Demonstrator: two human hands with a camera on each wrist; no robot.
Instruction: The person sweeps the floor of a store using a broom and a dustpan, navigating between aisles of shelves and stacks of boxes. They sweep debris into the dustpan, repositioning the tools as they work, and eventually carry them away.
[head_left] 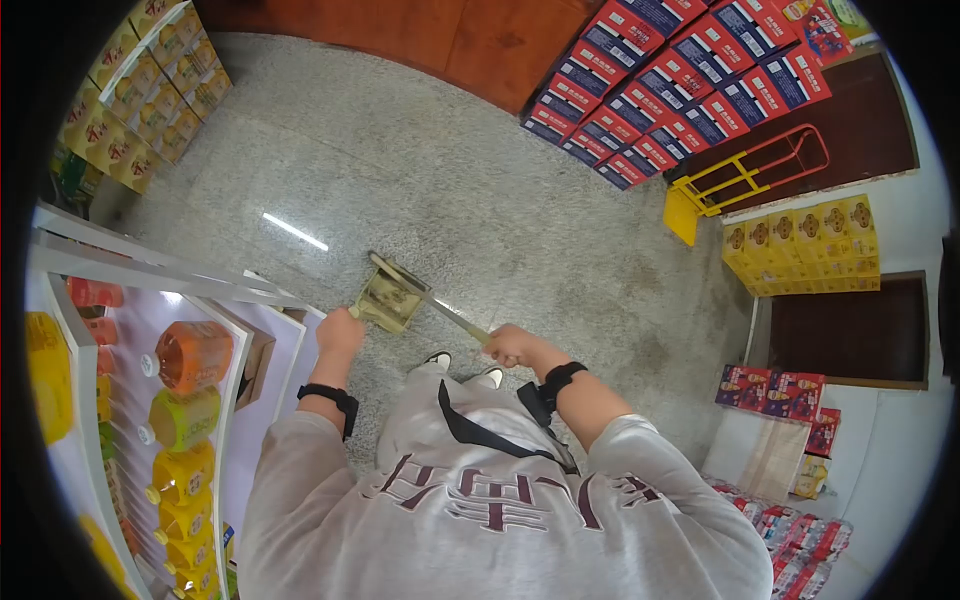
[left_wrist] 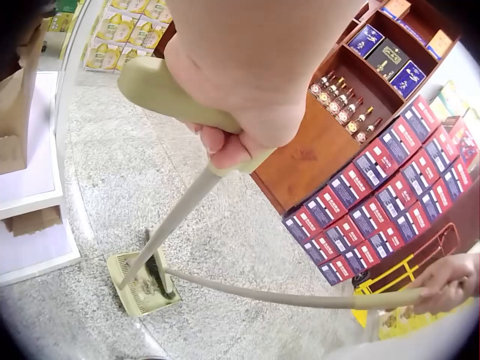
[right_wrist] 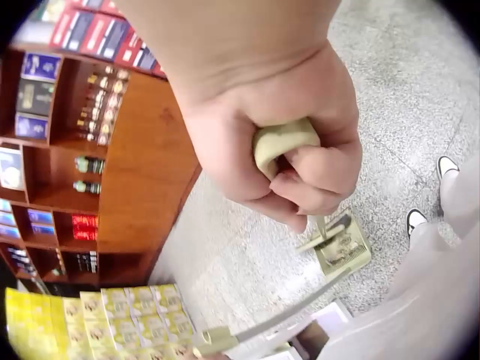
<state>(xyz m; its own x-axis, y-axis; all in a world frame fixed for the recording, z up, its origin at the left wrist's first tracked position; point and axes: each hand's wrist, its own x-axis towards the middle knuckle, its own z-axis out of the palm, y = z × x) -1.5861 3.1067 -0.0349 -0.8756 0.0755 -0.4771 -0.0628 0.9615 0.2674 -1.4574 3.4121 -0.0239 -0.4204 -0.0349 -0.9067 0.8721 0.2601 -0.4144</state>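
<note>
The left hand [head_left: 340, 333] grips the pale green handle of a long-handled dustpan [left_wrist: 142, 292]; in the left wrist view its fingers curl round the grip [left_wrist: 176, 94]. Curled round the end of a broom handle [left_wrist: 300, 298] is the right hand [head_left: 512, 346], also seen close up [right_wrist: 277, 142] in the right wrist view. The dustpan [head_left: 393, 300] rests on the floor in front of the feet, with some debris in it. The broom head [head_left: 398, 272] lies across the dustpan's open edge.
Shelves with drink bottles [head_left: 190, 355] stand close on the left. Stacked red and blue cartons [head_left: 650, 100] and a yellow hand truck [head_left: 740, 180] are at the front right. A wooden counter [head_left: 440, 40] spans the front. Yellow boxes [head_left: 800, 245] line the right wall.
</note>
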